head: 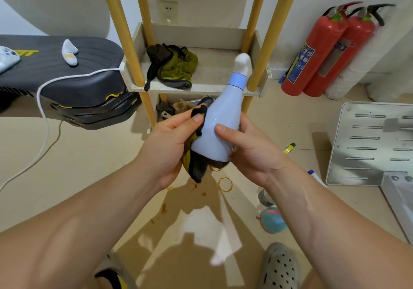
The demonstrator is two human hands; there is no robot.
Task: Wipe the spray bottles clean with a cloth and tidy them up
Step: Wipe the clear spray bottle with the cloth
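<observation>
Gripping the bottle point(220, 123) low on its body, my right hand point(248, 152) had its thumb across the front and its fingers curled round behind, while my left hand point(169, 141) pinched the cloth point(196, 168) and pressed it to the bottle's left flank, thumb on the bunched fabric. The bottle was in the air between both hands, above the floor point(89, 166) and just before the shelf point(271, 34), tilted with its white head pointing up and away toward the shelf's right post. I judged the main risk to be a slip: the body looked smooth and glossy, so a hard rub from the left could push it out of a one-handed hold and drop it on the floor. The head was also near that post, so a wide stroke could knock it. A tail of the cloth hung loose under the base and could snag. Whether the bottle held any liquid I could not tell, since its wall was opaque. The shelf's upper tray point(201, 87) held a crumpled rag point(176, 67), olive and dark. Beneath it lay a brown rag point(182, 106) and some dark bits, partly hidden behind the bottle. Two teal things point(273, 220) lay on the floor by my right forearm; I could not tell what they were.
</observation>
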